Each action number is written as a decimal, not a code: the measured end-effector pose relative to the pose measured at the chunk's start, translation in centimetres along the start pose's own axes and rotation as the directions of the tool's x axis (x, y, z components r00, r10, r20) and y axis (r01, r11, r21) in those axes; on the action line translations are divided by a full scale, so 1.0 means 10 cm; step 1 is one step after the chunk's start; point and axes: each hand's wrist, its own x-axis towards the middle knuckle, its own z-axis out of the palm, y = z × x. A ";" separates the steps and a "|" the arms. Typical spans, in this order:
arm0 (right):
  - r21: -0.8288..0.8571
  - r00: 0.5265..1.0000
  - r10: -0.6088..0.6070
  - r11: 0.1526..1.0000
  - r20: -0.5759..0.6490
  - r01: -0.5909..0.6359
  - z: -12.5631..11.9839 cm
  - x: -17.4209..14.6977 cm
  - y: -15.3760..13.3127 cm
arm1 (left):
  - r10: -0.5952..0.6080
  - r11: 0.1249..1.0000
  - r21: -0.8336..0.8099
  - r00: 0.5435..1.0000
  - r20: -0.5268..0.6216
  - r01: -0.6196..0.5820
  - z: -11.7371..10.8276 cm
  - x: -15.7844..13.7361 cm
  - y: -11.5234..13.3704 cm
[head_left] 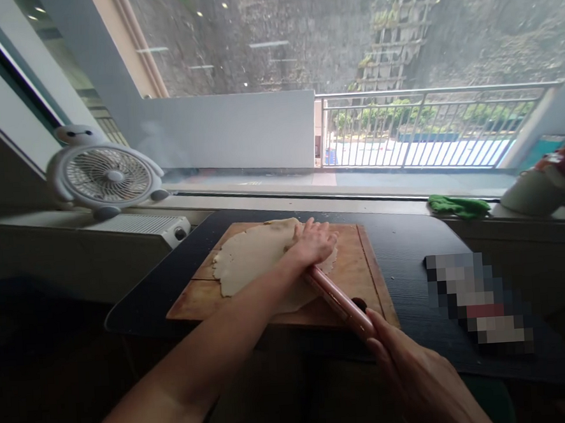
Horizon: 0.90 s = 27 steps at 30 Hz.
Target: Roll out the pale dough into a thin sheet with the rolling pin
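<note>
A wide, thin sheet of pale dough (249, 258) with a ragged edge lies on a wooden board (357, 258). Slanting across the dough's right side is a smooth reddish-brown rolling pin (338, 294). My left hand (314, 240) lies over its far end, palm down, fingers stretched out; the part of the pin under the palm is hidden. Around the near end, past the board's front edge, my right hand (411, 357) is closed. A small dark round thing (359, 304) shows beside the pin, partly covered.
The board rests on a dark table (399, 242). A pixelated object (479, 305) lies on the table's right side. By the window are a green cloth (459, 206) and a pale pot-like container (530, 191). A white fan (112, 176) stands on a heater-like box (154, 224) at left.
</note>
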 end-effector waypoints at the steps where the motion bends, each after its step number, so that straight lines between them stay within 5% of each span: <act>1: -0.032 1.000 -0.007 0.999 -0.020 0.007 0.03 -0.01 -0.01 | -0.003 1.000 0.002 1.000 -0.009 0.003 0.00 0.00 0.01; 8: -0.142 0.985 -0.161 0.978 -0.067 0.150 0.23 -0.10 -0.24 | -0.058 0.993 0.093 0.989 -0.135 0.071 0.00 -0.81 -0.47; 16: 0.218 0.998 0.023 0.975 0.066 -0.037 -0.15 0.16 -0.04 | -0.072 0.989 -0.139 0.978 -0.197 0.045 -0.12 -0.16 0.00; 20: 0.403 0.992 0.076 0.908 0.101 -0.111 -0.20 0.13 0.24 | 0.038 0.966 -0.229 0.947 -0.319 -0.116 -0.22 -0.52 -0.10; 24: 0.445 0.983 0.114 0.880 0.145 -0.167 -0.24 0.07 0.36 | 0.201 0.972 -0.093 0.968 -0.152 -0.217 -0.21 -1.08 -0.31; 27: 0.470 0.985 0.092 0.869 0.147 -0.152 -0.27 0.06 0.30 | 0.264 0.965 0.015 0.965 -0.010 -0.263 -0.24 -1.16 -0.32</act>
